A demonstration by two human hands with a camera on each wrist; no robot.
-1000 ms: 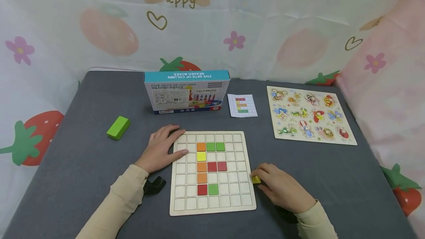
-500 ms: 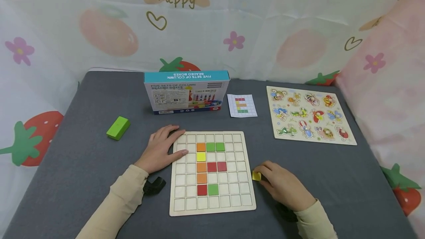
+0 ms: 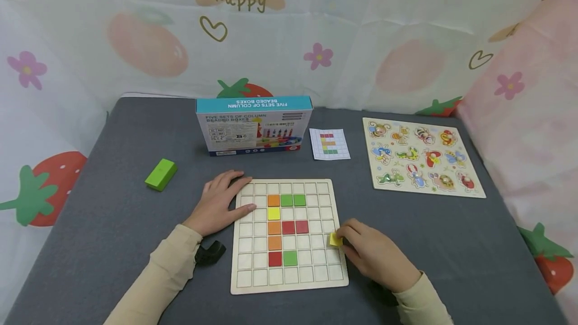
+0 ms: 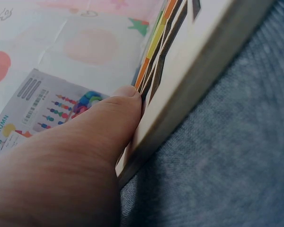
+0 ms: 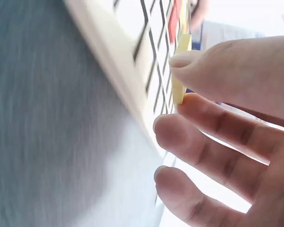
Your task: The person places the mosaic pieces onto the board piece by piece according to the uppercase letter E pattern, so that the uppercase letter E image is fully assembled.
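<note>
A pale wooden grid board lies on the dark grey cloth in the head view. Coloured square tiles sit in its cells: orange and yellow down one column, with green and red ones beside them. My left hand rests on the board's left edge, fingers extended and thumb on its surface. In the left wrist view that thumb lies along the rim; the other fingers are hidden there. My right hand pinches a yellow tile above the board's right edge. The right wrist view shows the tile between thumb and index finger.
A green block lies left of the board. Behind stand a bead-toy box and, flat beside it, a small printed pattern card. An insect puzzle board lies at the back right. A printed curtain hangs behind the table.
My right hand has lifted the yellow tile from beside the board and moved it left, over the board's right edge. The left hand and the placed tiles have stayed still.
</note>
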